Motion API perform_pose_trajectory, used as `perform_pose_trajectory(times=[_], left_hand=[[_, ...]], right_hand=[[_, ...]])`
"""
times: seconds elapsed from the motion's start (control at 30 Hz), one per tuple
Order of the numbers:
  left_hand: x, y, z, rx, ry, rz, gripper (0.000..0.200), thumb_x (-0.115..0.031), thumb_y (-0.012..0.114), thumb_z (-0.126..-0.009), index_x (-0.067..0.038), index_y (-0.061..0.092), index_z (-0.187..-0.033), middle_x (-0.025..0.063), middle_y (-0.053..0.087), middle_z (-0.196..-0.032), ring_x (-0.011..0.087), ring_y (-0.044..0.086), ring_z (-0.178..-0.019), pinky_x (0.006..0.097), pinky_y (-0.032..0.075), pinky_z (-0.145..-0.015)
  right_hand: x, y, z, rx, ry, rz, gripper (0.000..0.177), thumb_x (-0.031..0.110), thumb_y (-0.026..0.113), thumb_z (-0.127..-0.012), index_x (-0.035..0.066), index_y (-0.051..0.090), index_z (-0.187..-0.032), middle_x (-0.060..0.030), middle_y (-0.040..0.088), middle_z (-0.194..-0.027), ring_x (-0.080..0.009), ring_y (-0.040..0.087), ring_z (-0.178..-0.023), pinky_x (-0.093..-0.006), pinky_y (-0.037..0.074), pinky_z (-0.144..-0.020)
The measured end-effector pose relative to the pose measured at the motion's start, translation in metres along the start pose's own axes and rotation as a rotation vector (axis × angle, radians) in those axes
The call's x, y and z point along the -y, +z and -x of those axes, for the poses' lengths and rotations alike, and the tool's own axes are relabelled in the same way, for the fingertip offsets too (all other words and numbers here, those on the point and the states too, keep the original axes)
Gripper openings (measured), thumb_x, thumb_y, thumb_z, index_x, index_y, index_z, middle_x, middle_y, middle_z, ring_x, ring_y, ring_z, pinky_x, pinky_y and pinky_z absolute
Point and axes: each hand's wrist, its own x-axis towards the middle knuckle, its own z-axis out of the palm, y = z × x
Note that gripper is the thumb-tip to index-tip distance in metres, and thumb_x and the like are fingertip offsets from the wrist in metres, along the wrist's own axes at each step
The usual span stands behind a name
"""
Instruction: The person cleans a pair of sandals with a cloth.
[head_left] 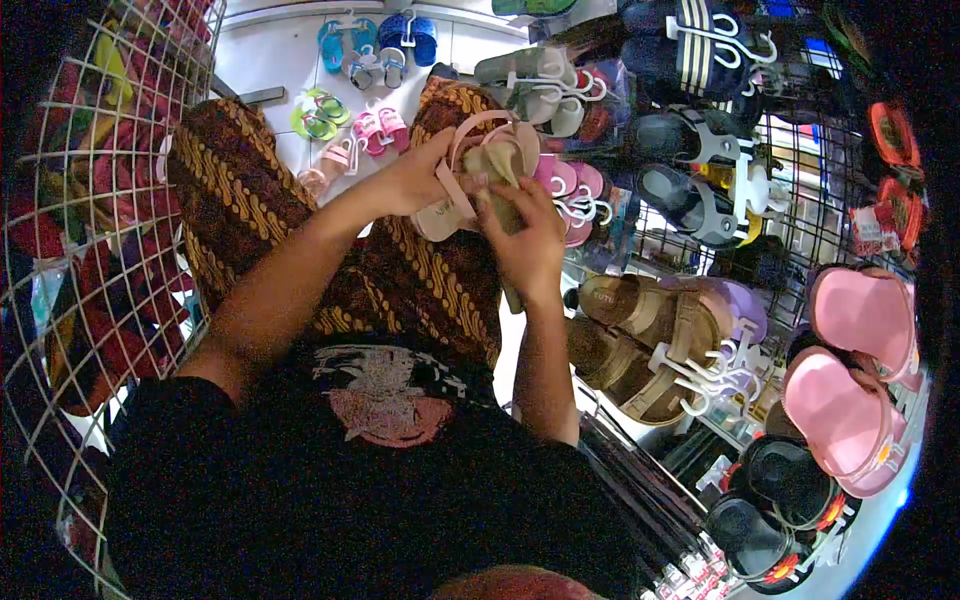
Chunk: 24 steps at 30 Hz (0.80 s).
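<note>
Pink strappy sandals [436, 220] are held over the person's brown patterned clothes [240, 170]. The left hand [415, 182] is closed on them by the straps, and the right hand [526, 238] grips them too. Little green flip-flops [320, 126] sit on the white floor [262, 60]. Brown sandals [612, 298] are near the right hand.

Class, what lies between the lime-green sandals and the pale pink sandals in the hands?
In the head view, bright pink sandals, then batik-print cloth and the left hand.
</note>
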Motion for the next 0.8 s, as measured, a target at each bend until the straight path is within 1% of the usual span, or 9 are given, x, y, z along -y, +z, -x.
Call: perform_pose_trajectory(times=[0.03, 0.17, 0.27, 0.4, 0.43, 0.53, 0.63, 0.73, 0.8], left_hand=[[0.003, 0.003, -0.001, -0.012, 0.139, 0.154, 0.063, -0.031, 0.072, -0.086, -0.005, 0.041, -0.134, 0.0067, 0.057, -0.117, 0.0119, 0.052, -0.104, 0.0280, 0.045, -0.091], [0.013, 0.003, -0.004, 0.014, 0.051, 0.052, 0.056, -0.029, 0.069, -0.088, -0.005, 0.044, -0.132, 0.0073, 0.059, -0.114, 0.0118, 0.054, -0.102, 0.0275, 0.045, -0.089], [0.023, 0.004, -0.008, 0.037, 0.020, 0.204, 0.056, -0.028, 0.070, -0.087, -0.004, 0.044, -0.131, 0.0075, 0.059, -0.114, 0.0122, 0.054, -0.102, 0.0286, 0.045, -0.089], [0.023, 0.008, -0.009, 0.017, 0.153, 0.080, 0.060, -0.027, 0.070, -0.087, -0.002, 0.042, -0.133, 0.0088, 0.057, -0.122, 0.0147, 0.054, -0.110, 0.0301, 0.044, -0.095], [0.022, 0.012, -0.013, 0.047, 0.206, 0.293, 0.059, -0.024, 0.069, -0.088, -0.001, 0.041, -0.134, 0.0094, 0.055, -0.126, 0.0153, 0.053, -0.114, 0.0299, 0.043, -0.097], [0.000, 0.005, -0.004, 0.062, -0.045, 0.415, 0.058, -0.021, 0.068, -0.089, 0.000, 0.040, -0.136, 0.0096, 0.054, -0.127, 0.0154, 0.054, -0.114, 0.0302, 0.044, -0.097], [0.009, 0.005, -0.006, 0.010, 0.147, 0.272, 0.058, -0.018, 0.067, -0.088, 0.000, 0.040, -0.136, 0.0099, 0.054, -0.127, 0.0159, 0.055, -0.112, 0.0308, 0.045, -0.097], [0.007, -0.002, -0.002, -0.010, 0.112, 0.283, 0.059, -0.016, 0.067, -0.088, 0.001, 0.039, -0.137, 0.0102, 0.055, -0.127, 0.0160, 0.056, -0.110, 0.0307, 0.045, -0.095], [0.008, -0.007, -0.004, 0.039, 0.093, 0.041, 0.065, -0.013, 0.070, -0.082, -0.001, 0.039, -0.138, 0.0107, 0.054, -0.128, 0.0182, 0.054, -0.114, 0.0313, 0.043, -0.098]], right_hand=[[-0.002, -0.006, 0.004, 0.039, -0.014, -0.052, 0.032, 0.024, 0.077, -0.075, 0.006, 0.070, -0.100, -0.0188, 0.061, -0.117, -0.0344, 0.060, -0.106, -0.0383, 0.046, -0.093], [-0.003, -0.020, 0.013, 0.104, 0.045, -0.007, 0.030, 0.020, 0.077, -0.074, 0.004, 0.070, -0.098, -0.0168, 0.062, -0.115, -0.0323, 0.060, -0.106, -0.0364, 0.046, -0.093], [-0.007, -0.019, 0.025, 0.117, 0.047, -0.037, 0.029, 0.017, 0.076, -0.074, 0.004, 0.070, -0.099, -0.0157, 0.063, -0.114, -0.0313, 0.061, -0.104, -0.0360, 0.047, -0.091], [-0.001, -0.019, 0.024, 0.063, 0.086, -0.067, 0.029, 0.015, 0.076, -0.073, 0.004, 0.070, -0.099, -0.0153, 0.063, -0.113, -0.0295, 0.062, -0.103, -0.0362, 0.047, -0.090], [0.001, -0.018, 0.026, 0.059, 0.057, -0.068, 0.029, 0.015, 0.076, -0.073, 0.004, 0.070, -0.099, -0.0154, 0.063, -0.113, -0.0296, 0.062, -0.102, -0.0361, 0.048, -0.090], [-0.008, -0.014, 0.031, 0.076, 0.004, -0.130, 0.030, 0.014, 0.075, -0.073, 0.004, 0.069, -0.100, -0.0160, 0.063, -0.114, -0.0309, 0.062, -0.102, -0.0357, 0.048, -0.089], [-0.022, 0.002, 0.028, -0.024, 0.035, -0.109, 0.030, 0.012, 0.076, -0.072, 0.005, 0.069, -0.100, -0.0158, 0.062, -0.115, -0.0304, 0.061, -0.103, -0.0360, 0.047, -0.091], [-0.019, 0.000, 0.038, -0.021, -0.051, -0.081, 0.030, 0.011, 0.076, -0.072, 0.004, 0.069, -0.100, -0.0162, 0.062, -0.115, -0.0298, 0.061, -0.103, -0.0359, 0.047, -0.090], [-0.016, -0.005, 0.037, 0.036, 0.013, -0.163, 0.031, 0.011, 0.076, -0.071, 0.004, 0.069, -0.101, -0.0164, 0.062, -0.114, -0.0298, 0.061, -0.103, -0.0365, 0.047, -0.090]])
